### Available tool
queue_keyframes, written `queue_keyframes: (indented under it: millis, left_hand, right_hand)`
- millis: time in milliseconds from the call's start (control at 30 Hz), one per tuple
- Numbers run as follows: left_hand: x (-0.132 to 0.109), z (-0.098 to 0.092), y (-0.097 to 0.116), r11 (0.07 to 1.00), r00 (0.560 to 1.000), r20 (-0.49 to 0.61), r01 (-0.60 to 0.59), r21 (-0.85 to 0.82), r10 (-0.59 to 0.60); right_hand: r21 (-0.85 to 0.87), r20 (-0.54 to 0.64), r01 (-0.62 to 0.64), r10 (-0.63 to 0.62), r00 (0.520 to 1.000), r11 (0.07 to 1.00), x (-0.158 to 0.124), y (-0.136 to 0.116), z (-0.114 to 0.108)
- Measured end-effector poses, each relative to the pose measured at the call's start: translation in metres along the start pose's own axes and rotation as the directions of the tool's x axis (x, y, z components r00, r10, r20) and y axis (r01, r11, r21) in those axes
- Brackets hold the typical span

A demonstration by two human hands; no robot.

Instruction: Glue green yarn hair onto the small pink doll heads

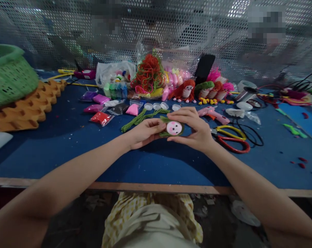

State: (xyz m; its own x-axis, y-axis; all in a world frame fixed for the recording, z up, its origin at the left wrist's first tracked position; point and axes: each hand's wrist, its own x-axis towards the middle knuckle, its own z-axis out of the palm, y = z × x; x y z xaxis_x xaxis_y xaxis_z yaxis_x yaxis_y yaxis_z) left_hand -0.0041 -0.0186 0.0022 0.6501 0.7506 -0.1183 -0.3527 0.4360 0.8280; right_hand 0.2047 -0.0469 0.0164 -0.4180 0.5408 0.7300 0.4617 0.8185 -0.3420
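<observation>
Both my hands hold a small green doll head with a round pink face (pixel 174 128) just above the blue table (pixel 68 144). My left hand (pixel 145 132) pinches its left side, fingers closed. My right hand (pixel 194 129) curls over its top and right side, thumb below. A bundle of green pipe cleaners (pixel 139 119) lies just behind my left hand.
Red-handled scissors (pixel 232 139), a pink glue gun (pixel 214 114) and black cords lie to the right. Behind are finished fuzzy dolls (pixel 187 90), coloured clay packets (pixel 101 118), small lids and a yarn bag (pixel 148 74). A green basket (pixel 8 74) and orange foam sit left. Mesh screen at the back.
</observation>
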Motion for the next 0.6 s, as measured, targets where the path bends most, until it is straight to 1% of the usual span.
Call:
queue_keyframes:
  millis: [67, 133, 200, 233, 267, 333, 400, 433, 467, 533, 600]
  left_hand:
    - [0.000, 0.000, 0.000, 1.000, 1.000, 0.024, 0.011, 0.011, -0.012]
    - [-0.001, 0.001, -0.001, 1.000, 1.000, 0.030, 0.010, 0.012, -0.010]
    - [-0.001, 0.003, -0.001, 1.000, 1.000, 0.014, -0.008, -0.010, 0.008]
    - [-0.001, 0.003, -0.001, 0.999, 1.000, -0.002, -0.028, -0.030, 0.028]
    - [-0.002, 0.004, 0.000, 0.997, 0.998, -0.021, -0.052, -0.052, 0.051]
    - [-0.002, 0.006, 0.001, 0.991, 0.994, -0.057, -0.100, -0.089, 0.095]
    - [-0.002, 0.007, 0.003, 0.986, 0.989, -0.091, -0.128, -0.103, 0.119]
    - [-0.002, 0.007, 0.003, 0.986, 0.987, -0.107, -0.132, -0.105, 0.121]
    - [-0.002, 0.007, 0.003, 0.986, 0.986, -0.118, -0.129, -0.106, 0.116]
    - [-0.002, 0.007, 0.002, 0.985, 0.986, -0.125, -0.125, -0.117, 0.110]
    - [-0.002, 0.007, 0.000, 0.983, 0.990, -0.101, -0.117, -0.140, 0.103]
  right_hand:
    - [0.029, 0.030, -0.009, 0.008, 1.000, 1.000, 0.001, -0.001, 0.000]
    - [0.079, 0.035, -0.030, 0.027, 0.999, 0.996, 0.000, 0.000, 0.001]
    - [0.171, -0.004, -0.082, 0.084, 0.996, 0.982, -0.002, 0.003, 0.003]
    - [0.237, -0.027, -0.124, 0.134, 0.991, 0.964, -0.003, 0.005, 0.005]
    - [0.313, -0.046, -0.173, 0.197, 0.979, 0.934, -0.005, 0.008, 0.007]
    - [0.454, -0.038, -0.288, 0.341, 0.939, 0.843, -0.008, 0.013, 0.012]
    - [0.534, 0.007, -0.397, 0.465, 0.885, 0.747, -0.011, 0.015, 0.017]
    - [0.548, 0.023, -0.434, 0.506, 0.862, 0.715, -0.011, 0.015, 0.020]
    - [0.550, 0.030, -0.455, 0.527, 0.849, 0.701, -0.012, 0.014, 0.022]
    - [0.557, 0.037, -0.463, 0.536, 0.843, 0.689, -0.012, 0.012, 0.024]
    - [0.602, 0.062, -0.461, 0.538, 0.841, 0.652, -0.010, 0.009, 0.025]
